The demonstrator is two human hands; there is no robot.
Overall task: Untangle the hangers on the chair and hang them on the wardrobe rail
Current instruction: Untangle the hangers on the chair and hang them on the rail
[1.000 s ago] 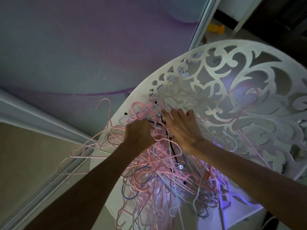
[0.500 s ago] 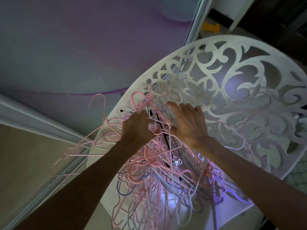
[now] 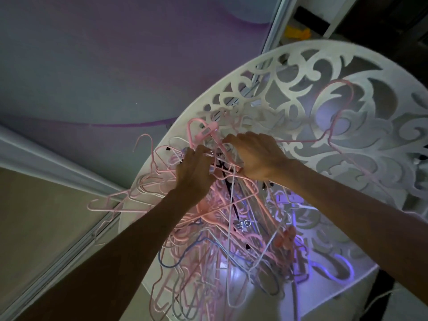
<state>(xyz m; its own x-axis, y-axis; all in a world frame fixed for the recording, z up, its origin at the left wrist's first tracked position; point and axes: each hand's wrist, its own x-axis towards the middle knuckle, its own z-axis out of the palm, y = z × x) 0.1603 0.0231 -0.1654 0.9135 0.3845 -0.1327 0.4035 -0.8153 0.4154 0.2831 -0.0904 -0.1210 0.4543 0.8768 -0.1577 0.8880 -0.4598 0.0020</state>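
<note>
Right hand [image 3: 257, 156], lying flat with fingers spread on the hangers 1.0 s ago, now curls its fingers down into the top of the tangle [image 3: 222, 223], near the chair's [image 3: 301, 93] backrest. Left hand [image 3: 194, 167] has closed in on the right; both now grip the same wires. 1 pink hanger [image 3: 333, 126], low among the rest before, now stands raised against the backrest, hook near its top edge. Upper part of the tangle is lifted and bunched under the hands.
</note>
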